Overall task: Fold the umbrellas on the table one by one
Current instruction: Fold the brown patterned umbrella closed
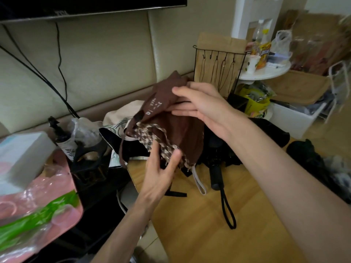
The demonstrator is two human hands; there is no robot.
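A brown umbrella (176, 133) with a checked beige trim is held up above the wooden table (199, 224). My left hand (161, 169) grips its lower bunched edge, thumb on the checked trim. My right hand (201, 103) pinches the upper brown fabric between thumb and fingers. A pale wrist strap (199, 182) hangs from the umbrella's bottom. Behind and under it lies a black umbrella (224, 149) with its handle (216, 177) and black cord loop (229, 211) on the table. Another dark bundle (311, 158) lies at the right.
A tissue box (20, 154) and pink-green plastic packs (38, 211) sit at the left. A cream tote bag (117, 118) lies behind the umbrellas. A black wire rack (220, 69), a white round stand (266, 71) with a cup, and a white bin (298, 118) crowd the right back.
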